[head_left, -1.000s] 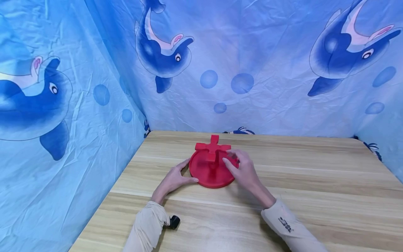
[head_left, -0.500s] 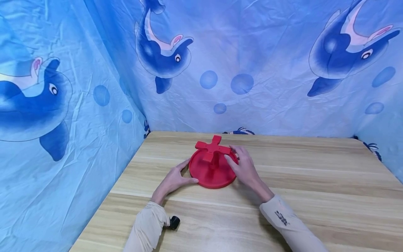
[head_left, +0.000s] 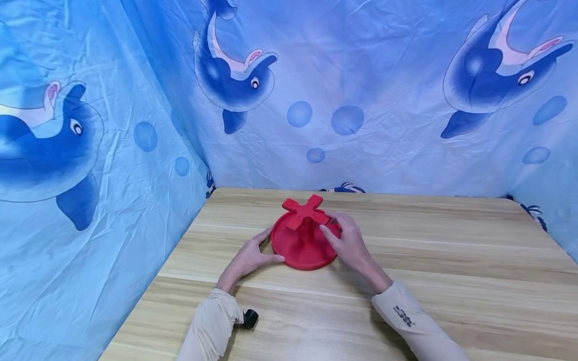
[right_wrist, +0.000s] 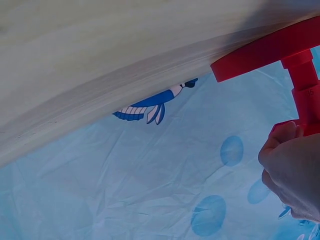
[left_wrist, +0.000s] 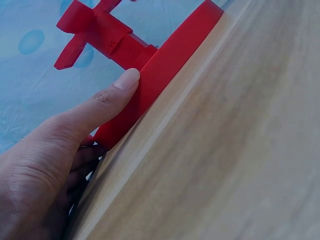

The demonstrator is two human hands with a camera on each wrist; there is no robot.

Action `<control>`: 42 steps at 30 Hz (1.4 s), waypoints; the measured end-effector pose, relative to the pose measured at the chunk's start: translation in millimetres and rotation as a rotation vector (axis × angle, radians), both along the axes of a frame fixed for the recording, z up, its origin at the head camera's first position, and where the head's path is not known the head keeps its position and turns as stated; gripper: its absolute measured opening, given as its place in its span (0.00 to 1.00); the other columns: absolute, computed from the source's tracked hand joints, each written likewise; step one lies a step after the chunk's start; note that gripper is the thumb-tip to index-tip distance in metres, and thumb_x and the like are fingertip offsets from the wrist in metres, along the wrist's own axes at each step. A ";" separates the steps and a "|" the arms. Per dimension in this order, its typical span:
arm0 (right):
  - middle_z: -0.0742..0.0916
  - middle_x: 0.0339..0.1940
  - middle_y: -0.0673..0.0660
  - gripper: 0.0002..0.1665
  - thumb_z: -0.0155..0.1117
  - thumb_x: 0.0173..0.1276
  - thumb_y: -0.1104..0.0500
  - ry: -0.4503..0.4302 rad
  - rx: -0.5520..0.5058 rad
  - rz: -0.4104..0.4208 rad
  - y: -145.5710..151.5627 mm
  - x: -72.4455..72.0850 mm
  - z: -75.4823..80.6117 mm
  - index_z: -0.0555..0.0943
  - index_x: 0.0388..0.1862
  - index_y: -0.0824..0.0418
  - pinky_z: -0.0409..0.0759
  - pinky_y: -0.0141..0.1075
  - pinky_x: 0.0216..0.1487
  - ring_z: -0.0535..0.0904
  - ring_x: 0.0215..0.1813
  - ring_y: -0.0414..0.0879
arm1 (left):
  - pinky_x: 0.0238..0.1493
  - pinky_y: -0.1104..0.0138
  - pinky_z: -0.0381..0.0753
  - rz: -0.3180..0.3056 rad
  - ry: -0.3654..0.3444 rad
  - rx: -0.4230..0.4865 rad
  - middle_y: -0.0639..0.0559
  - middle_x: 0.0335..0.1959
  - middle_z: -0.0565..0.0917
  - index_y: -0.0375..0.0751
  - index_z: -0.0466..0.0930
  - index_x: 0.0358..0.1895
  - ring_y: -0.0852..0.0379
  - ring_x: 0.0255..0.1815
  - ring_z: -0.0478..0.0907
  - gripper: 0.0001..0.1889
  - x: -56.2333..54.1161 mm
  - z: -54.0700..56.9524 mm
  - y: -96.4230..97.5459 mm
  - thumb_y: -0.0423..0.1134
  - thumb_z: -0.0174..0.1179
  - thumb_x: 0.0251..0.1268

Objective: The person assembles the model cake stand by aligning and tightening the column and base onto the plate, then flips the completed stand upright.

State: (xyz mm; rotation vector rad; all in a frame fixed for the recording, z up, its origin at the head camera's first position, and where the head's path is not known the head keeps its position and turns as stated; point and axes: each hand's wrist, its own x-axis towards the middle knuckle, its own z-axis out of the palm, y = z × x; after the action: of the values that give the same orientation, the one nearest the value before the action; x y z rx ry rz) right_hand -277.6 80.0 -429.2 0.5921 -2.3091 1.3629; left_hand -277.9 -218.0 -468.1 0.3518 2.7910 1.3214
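Note:
A red stand is on the table, with a round flat base and a short upright post carrying a four-armed cross. My left hand holds the base at its left side, the thumb lying on the near rim in the left wrist view and the fingers reaching round behind. At the right, my right hand grips the end of one cross arm between thumb and bent fingers; in the right wrist view the hand partly covers that arm.
A wooden table carries the stand. Blue sheeting printed with dolphins and bubbles rises behind it and at the sides. A small black object sits at my left sleeve cuff.
The cross has turned clockwise as seen from above, its right arm swinging toward me. My right hand has closed on that arm and moved slightly with it. Base and left hand stay put.

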 end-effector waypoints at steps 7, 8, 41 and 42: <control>0.84 0.53 0.60 0.25 0.72 0.71 0.64 -0.032 -0.006 -0.009 -0.6 3.0 1.0 0.79 0.65 0.68 0.85 0.49 0.50 0.77 0.55 0.54 | 0.74 0.45 0.65 0.003 -0.003 -0.002 0.50 0.79 0.66 0.53 0.62 0.82 0.45 0.79 0.59 0.55 0.2 -1.7 -0.7 0.61 0.79 0.50; 0.84 0.53 0.60 0.25 0.72 0.71 0.63 -0.036 -0.006 -0.011 -0.8 3.2 1.0 0.79 0.65 0.68 0.85 0.48 0.50 0.77 0.55 0.54 | 0.74 0.45 0.65 0.004 -0.006 -0.005 0.50 0.79 0.66 0.53 0.62 0.82 0.45 0.79 0.59 0.55 0.3 -1.7 -0.6 0.61 0.79 0.50; 0.82 0.61 0.61 0.49 0.79 0.64 0.49 -0.285 0.122 0.085 30.0 -11.8 -2.9 0.68 0.78 0.62 0.85 0.49 0.52 0.77 0.60 0.58 | 0.73 0.46 0.67 -0.027 -0.020 -0.034 0.50 0.79 0.65 0.52 0.60 0.82 0.44 0.79 0.59 0.57 -5.2 3.5 -1.8 0.62 0.79 0.49; 0.81 0.63 0.62 0.53 0.80 0.62 0.46 -0.317 0.145 0.092 34.4 -14.9 -5.5 0.66 0.79 0.62 0.85 0.51 0.53 0.76 0.63 0.59 | 0.73 0.45 0.66 -0.028 -0.023 -0.037 0.49 0.79 0.65 0.52 0.60 0.82 0.44 0.79 0.59 0.57 -5.1 4.2 -2.7 0.62 0.79 0.49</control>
State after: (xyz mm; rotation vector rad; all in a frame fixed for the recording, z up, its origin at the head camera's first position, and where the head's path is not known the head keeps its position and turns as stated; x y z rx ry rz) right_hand -292.4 114.4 -434.7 0.5657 -2.6817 1.4272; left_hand -283.0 -220.6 -463.9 0.3702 2.7771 1.2585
